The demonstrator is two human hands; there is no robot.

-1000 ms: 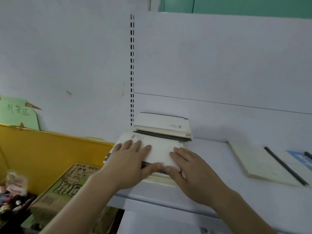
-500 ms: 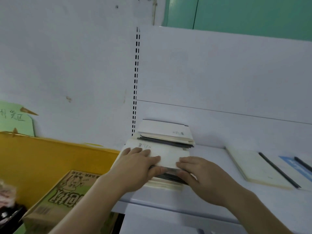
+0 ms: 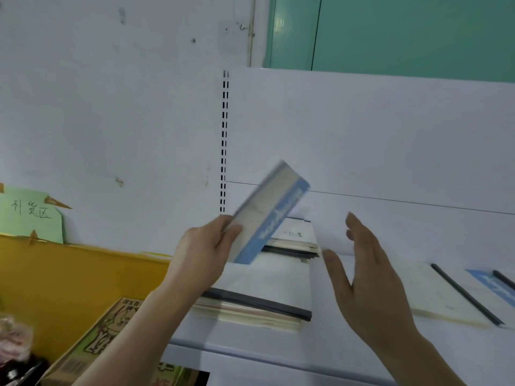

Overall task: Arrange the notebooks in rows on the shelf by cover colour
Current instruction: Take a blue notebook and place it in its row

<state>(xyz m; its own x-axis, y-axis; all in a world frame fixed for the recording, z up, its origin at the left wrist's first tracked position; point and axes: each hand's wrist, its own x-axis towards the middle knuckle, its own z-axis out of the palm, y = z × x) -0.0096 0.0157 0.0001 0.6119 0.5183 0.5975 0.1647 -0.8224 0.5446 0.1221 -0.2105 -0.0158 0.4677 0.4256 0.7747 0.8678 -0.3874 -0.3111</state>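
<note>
My left hand (image 3: pixel 204 253) grips a notebook with a blue strip on its cover (image 3: pixel 271 211), lifted and tilted above the shelf, blurred by motion. Under it lies a front stack of notebooks (image 3: pixel 264 299) with a white cover on top and dark spines. A second stack (image 3: pixel 295 240) sits behind it against the back panel. My right hand (image 3: pixel 365 282) hovers to the right of the stacks, fingers spread, holding nothing. On the white shelf (image 3: pixel 348 349), further right, lie a cream notebook (image 3: pixel 434 293) with a black spine and a blue-strip notebook (image 3: pixel 490 285) at the frame edge.
A white back panel (image 3: pixel 390 140) with a slotted upright (image 3: pixel 224 140) rises behind the shelf. A yellow bin (image 3: pixel 69 274) stands to the left, with a printed cardboard box (image 3: pixel 111 338) in front of it and a green paper sign (image 3: pixel 30 215) behind.
My left hand lifted the top notebook off the front stack and tilted it up. My right hand came off the stack and opened to the right.
</note>
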